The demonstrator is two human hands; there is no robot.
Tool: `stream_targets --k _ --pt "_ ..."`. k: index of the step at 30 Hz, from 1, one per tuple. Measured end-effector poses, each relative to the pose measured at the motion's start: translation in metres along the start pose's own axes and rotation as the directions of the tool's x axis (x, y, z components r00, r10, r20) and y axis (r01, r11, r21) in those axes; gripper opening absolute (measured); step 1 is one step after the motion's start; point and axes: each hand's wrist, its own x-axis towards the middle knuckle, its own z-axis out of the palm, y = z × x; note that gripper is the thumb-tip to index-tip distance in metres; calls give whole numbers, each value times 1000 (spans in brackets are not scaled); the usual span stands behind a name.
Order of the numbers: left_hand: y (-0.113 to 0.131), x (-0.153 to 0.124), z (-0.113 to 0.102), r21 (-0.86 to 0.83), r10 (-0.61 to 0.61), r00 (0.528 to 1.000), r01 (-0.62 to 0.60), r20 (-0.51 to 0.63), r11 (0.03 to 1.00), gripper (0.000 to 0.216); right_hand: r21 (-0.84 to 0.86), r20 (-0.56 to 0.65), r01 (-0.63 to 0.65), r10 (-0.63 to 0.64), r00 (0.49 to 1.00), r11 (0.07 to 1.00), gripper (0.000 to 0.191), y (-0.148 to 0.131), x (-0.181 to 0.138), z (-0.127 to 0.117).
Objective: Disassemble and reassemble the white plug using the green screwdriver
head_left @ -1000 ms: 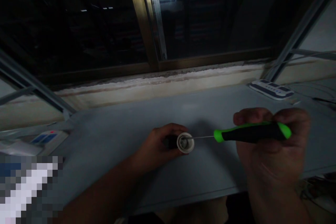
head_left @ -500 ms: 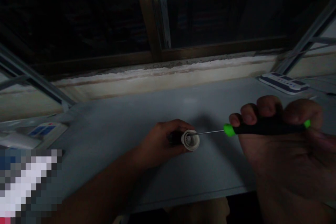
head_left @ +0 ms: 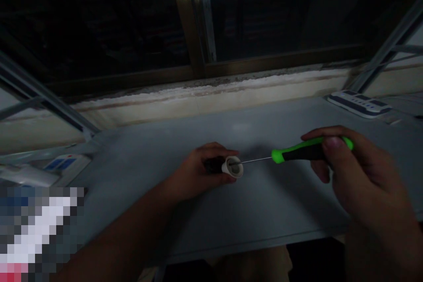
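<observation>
My left hand (head_left: 194, 174) is closed around a dark piece with a round white socket end (head_left: 233, 167), possibly a lamp holder, whose hollow mouth faces right. A green and black screwdriver (head_left: 304, 150) lies nearly level, its thin metal shaft reaching left into that mouth. Where its tip rests inside is too dark to make out. My right hand (head_left: 360, 172) grips the handle near its back end, thumb on the near side and fingers behind. Both hands are held over the grey table (head_left: 244, 220).
A white and dark power strip (head_left: 360, 103) lies at the table's back right. Another white strip with blue parts (head_left: 66, 167) is at the left, near a blurred-out patch. Metal frame legs (head_left: 53, 97) slope down on both sides, and a window stands behind.
My right hand has turned the screwdriver, going from palm up to thumb on the handle, with more green showing. The left hand and the white-ended piece have shifted slightly left and up.
</observation>
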Motion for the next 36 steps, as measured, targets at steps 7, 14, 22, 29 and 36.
stream_targets --k 7,14,22,29,36 --pt "-6 -1 -6 -417 -192 981 162 -30 894 64 26 228 58 -63 972 998 19 2 -6 -22" --pt "-5 0 -2 -615 -326 937 186 -122 766 49 -94 187 135 -116 976 986 14 -4 -8 -11" --pt "-2 3 1 -665 -388 910 201 -145 720 51 -210 262 314 -256 930 926 23 -23 -13 -4" --pt "1 3 2 -607 -392 893 189 -220 772 56 -270 273 77 0 962 960 30 -20 -14 1" --pt "-3 6 2 -569 -382 886 176 -265 803 57 -208 405 295 -192 894 933 14 -16 -9 3"
